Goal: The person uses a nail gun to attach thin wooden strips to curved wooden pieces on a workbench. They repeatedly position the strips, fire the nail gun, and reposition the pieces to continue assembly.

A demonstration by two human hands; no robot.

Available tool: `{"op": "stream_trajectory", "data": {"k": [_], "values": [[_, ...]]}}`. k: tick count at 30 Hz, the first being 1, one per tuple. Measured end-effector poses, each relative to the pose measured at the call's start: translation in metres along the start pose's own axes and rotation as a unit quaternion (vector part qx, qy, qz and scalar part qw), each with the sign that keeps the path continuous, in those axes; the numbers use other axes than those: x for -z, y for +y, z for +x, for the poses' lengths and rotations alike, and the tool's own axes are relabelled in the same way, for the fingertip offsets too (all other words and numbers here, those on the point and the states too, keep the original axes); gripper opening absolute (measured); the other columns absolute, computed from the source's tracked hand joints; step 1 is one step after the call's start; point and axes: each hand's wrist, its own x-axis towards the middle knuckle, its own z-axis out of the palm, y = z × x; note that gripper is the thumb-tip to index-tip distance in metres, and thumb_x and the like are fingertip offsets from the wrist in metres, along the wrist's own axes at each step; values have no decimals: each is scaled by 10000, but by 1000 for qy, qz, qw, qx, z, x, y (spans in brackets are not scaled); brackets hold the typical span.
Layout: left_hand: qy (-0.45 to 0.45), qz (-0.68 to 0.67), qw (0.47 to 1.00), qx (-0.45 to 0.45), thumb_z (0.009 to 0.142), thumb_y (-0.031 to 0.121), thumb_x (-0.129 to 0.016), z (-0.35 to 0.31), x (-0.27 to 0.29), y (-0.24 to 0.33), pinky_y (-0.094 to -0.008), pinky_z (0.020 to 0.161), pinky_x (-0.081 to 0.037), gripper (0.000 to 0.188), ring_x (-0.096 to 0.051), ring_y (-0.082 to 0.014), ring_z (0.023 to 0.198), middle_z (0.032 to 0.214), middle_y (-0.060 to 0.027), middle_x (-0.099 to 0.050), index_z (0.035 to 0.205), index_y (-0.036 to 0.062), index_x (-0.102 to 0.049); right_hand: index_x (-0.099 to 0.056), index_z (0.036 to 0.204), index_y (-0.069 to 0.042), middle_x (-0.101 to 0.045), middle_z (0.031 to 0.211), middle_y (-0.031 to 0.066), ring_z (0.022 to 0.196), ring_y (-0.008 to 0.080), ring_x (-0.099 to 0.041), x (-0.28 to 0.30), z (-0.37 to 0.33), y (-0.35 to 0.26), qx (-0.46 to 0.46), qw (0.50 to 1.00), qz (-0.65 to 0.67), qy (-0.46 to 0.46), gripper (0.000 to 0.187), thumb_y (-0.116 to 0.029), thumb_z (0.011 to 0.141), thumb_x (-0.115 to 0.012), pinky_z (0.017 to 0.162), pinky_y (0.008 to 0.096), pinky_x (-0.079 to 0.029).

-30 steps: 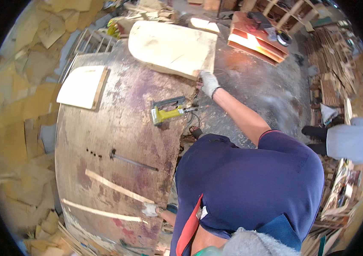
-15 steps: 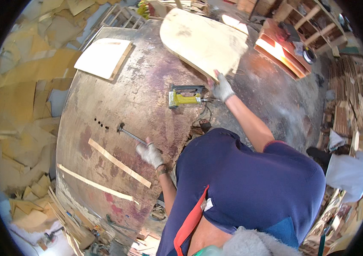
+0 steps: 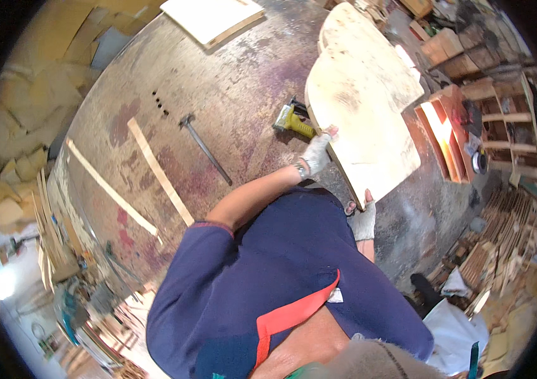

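A pale wooden panel (image 3: 366, 126) with one rounded corner is held along its near edge by both my hands. My gloved left hand (image 3: 317, 153) grips its left edge, thumb on top. At the near corner, my gloved right hand (image 3: 362, 220) has its thumb over the top face and its fingers partly hidden below. Another similar panel (image 3: 369, 47) lies beyond, partly covered. Just left of my left hand is a yellow and black pneumatic stapler (image 3: 293, 121), partly hidden by the panel. A hammer (image 3: 206, 151) lies on the worktable (image 3: 237, 82), apart from both hands.
Two thin wood strips (image 3: 160, 170) (image 3: 112, 187) lie on the table's left side, near several small dark spots (image 3: 160, 104). A whitish panel (image 3: 214, 18) rests at the far edge. An orange-brown wooden box (image 3: 448, 136) and a compartmented wooden frame (image 3: 508, 120) stand right.
My left hand has let go of the hammer, now lying on the table, and has taken the panel's left edge. The panel has come nearer, uncovering part of another beneath or behind it.
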Motion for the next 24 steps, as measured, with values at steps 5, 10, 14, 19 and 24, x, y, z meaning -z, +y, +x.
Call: {"op": "stream_trajectory", "data": {"k": [5,10,14,19,24], "values": [[25,-95,994,-52,885,265,-746,8,-8,-14,-466,1046,-496,445,-604,-287,1157,1197,-112,-623,1234,65,-555,-450,1474,-18,-579,1346,214,1155,320,-621,7,-8,-3,31,995,-25,-88,1087,-887,824,-515,954,450,-532],[69,-49,992,-91,883,202,-738,-14,-10,2,-418,962,-547,323,-647,-266,1043,1098,-103,-640,1125,54,-583,-386,1533,27,-514,1497,219,1312,359,-563,2,31,-33,199,979,-36,11,999,-715,897,-594,1088,470,-487],[91,-41,985,-139,885,184,-731,-42,-7,18,-392,915,-562,292,-654,-252,1012,1055,-102,-648,1096,33,-595,-427,1493,37,-592,1418,214,1210,345,-645,-11,44,-41,144,982,-77,-97,698,-410,983,-591,1021,460,-558],[244,-51,955,-159,872,172,-735,-83,15,49,-408,897,-550,320,-653,-255,982,1068,-100,-676,1124,-4,-645,-450,1468,29,-611,1384,217,1193,361,-654,-54,26,-23,98,981,-116,-117,643,-313,951,-623,1016,473,-569],[347,-42,912,-216,904,217,-739,-167,36,76,-336,889,-542,371,-650,-213,1025,1101,-112,-683,1173,-28,-665,-457,1442,32,-624,1345,236,1174,378,-662,-106,0,17,18,976,-172,-130,621,-292,943,-638,997,494,-580]]}}
